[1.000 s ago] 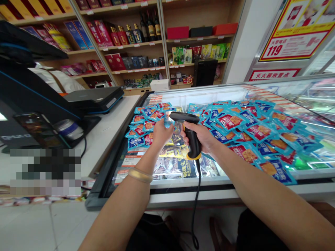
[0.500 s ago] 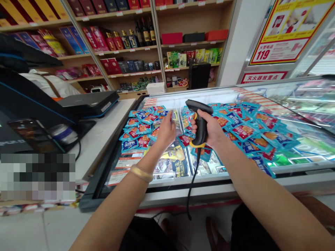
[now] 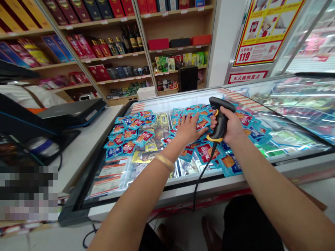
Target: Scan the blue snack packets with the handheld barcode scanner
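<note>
My right hand (image 3: 231,123) grips a black and yellow barcode scanner (image 3: 220,123) by its handle, over the glass top of a chest freezer (image 3: 154,190). The scanner's cord hangs down past the freezer's front edge. To its left, my left hand (image 3: 187,129), with a gold bangle (image 3: 164,162) at the wrist, lies spread palm down on a heap of small blue snack packets (image 3: 206,151). A separate group of the same packets (image 3: 125,134) lies on the glass farther left. Whatever is under my left palm is hidden.
A counter (image 3: 91,139) with a flat black scale (image 3: 75,111) stands on the left, beside dark checkout equipment. Shelves of boxes and bottles (image 3: 133,36) rise behind the freezer. A white pillar (image 3: 222,42) and a fire notice (image 3: 264,35) are at the back right.
My left hand has moved right from the left group of packets and spread out on the right heap. That heap now reaches farther left, nearer the freezer's middle. The scanner stays in my right hand.
</note>
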The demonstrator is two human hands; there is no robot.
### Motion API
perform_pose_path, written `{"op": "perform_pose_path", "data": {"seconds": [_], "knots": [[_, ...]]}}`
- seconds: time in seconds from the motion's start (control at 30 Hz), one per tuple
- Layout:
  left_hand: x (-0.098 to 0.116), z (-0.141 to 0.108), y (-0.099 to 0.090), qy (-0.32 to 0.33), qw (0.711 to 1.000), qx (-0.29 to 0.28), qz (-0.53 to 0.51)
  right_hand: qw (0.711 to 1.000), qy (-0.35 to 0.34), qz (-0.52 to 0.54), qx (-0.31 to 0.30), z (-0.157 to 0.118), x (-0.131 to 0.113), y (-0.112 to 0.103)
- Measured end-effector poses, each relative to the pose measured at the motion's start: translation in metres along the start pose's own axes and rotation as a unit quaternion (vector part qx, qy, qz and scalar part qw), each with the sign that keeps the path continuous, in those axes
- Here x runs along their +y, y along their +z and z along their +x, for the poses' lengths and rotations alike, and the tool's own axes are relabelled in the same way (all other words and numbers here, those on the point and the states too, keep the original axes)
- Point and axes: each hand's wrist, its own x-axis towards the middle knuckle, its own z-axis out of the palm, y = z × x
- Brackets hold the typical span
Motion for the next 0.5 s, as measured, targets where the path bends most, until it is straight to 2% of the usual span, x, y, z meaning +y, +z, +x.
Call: {"op": "perform_pose_path", "data": {"seconds": [0.13, 0.23, 0.33, 0.43, 0.5], "knots": [[-0.003, -0.005, -0.008, -0.015, 1.000, 0.026, 0.006, 1.000, -0.006, -0.006, -0.013, 0.000, -0.001, 0.001], [-0.017, -0.013, -0.018, -0.024, 0.998, 0.056, 0.004, 0.999, -0.017, -0.007, -0.034, -0.001, -0.001, 0.006], [-0.046, -0.025, -0.028, -0.063, 0.995, 0.074, 0.020, 0.998, -0.018, -0.001, -0.058, -0.005, 0.004, 0.019], [-0.084, -0.040, -0.038, -0.150, 0.984, 0.082, 0.058, 0.996, 0.004, -0.007, -0.091, -0.008, 0.019, 0.040], [-0.109, -0.052, -0.043, -0.209, 0.972, 0.066, 0.088, 0.992, 0.035, -0.020, -0.118, -0.008, 0.035, 0.058]]}}
